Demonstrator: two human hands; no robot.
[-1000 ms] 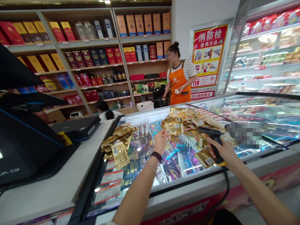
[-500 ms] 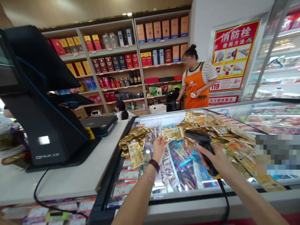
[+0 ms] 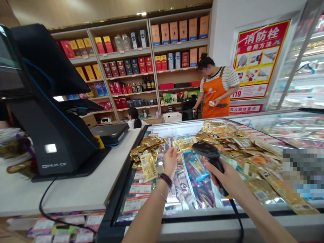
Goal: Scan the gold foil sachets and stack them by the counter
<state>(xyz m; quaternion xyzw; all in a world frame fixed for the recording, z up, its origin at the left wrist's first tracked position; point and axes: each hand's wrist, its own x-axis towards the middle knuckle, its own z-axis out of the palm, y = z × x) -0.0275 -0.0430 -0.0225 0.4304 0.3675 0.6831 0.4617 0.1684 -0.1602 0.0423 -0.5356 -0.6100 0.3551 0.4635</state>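
Well, over a glass-topped chest freezer (image 3: 177,124), the person's left hand (image 3: 170,162) rises with its fingers bent, pinching a crinkled gold foil sachet (image 3: 184,144) by one end. The flat, shiny packet juts out to the right, just beside the nose of a black barcode scanner (image 3: 206,150). The right hand (image 3: 222,177) is clenched around the scanner's matte plastic pistol grip, the arm reaching in from the lower right with the tool's rounded head tipped forward over the glass. A black cord (image 3: 234,216) drops from the scanner's base across the freezer's front edge.

Both forearms are bare, and the left wrist carries a dark beaded bracelet (image 3: 166,180) above a thin metal chain (image 3: 160,194). Loose gold sachets lie in a broad heap (image 3: 240,152) on the glass to the right, with a smaller heap (image 3: 144,152) to the left. Under the glass sit bright plastic-wrapped packets (image 3: 197,182) and a row of red-and-white price labels (image 3: 135,189).

To the left, a white table (image 3: 68,192) bears a black checkout terminal (image 3: 50,135). Beyond the freezer stands a worker in an orange apron (image 3: 216,94), in front of wooden shelves (image 3: 126,57) of boxed and bottled liquor.
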